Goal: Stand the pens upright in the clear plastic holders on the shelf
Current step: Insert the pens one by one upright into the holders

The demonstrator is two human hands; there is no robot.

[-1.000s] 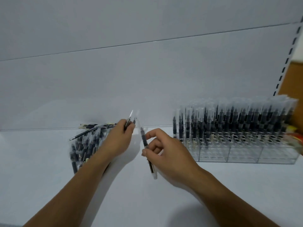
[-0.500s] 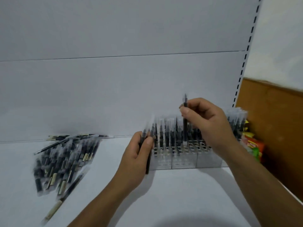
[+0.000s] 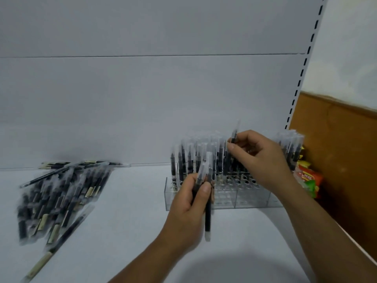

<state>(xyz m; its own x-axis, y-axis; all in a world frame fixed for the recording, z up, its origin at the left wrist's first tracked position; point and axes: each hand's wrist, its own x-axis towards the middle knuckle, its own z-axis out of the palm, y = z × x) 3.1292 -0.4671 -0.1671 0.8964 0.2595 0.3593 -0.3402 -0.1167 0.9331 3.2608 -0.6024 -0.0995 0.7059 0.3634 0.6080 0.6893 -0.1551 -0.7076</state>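
A clear plastic holder point(image 3: 226, 201) stands on the white shelf at centre right, filled with several upright black pens in clear sleeves point(image 3: 183, 160). My right hand point(image 3: 259, 158) hovers over its middle rows, pinching one black pen point(image 3: 234, 135) upright above the holder. My left hand point(image 3: 193, 203) is just in front of the holder's left part, gripping a few pens point(image 3: 207, 217) that point up and hang down below the fist. A loose pile of wrapped pens point(image 3: 59, 195) lies flat on the shelf at the left.
The white shelf surface point(image 3: 126, 231) runs to a white back panel point(image 3: 142, 99). A slotted upright point(image 3: 302, 64) and a brown board point(image 3: 342, 160) bound the right side. Colourful packets point(image 3: 308, 178) sit against the board, right of the holder.
The view swung right, away from the pile. My right hand carried one pen from mid-shelf up over the holder and has lowered it slightly. My left hand followed with its pens.
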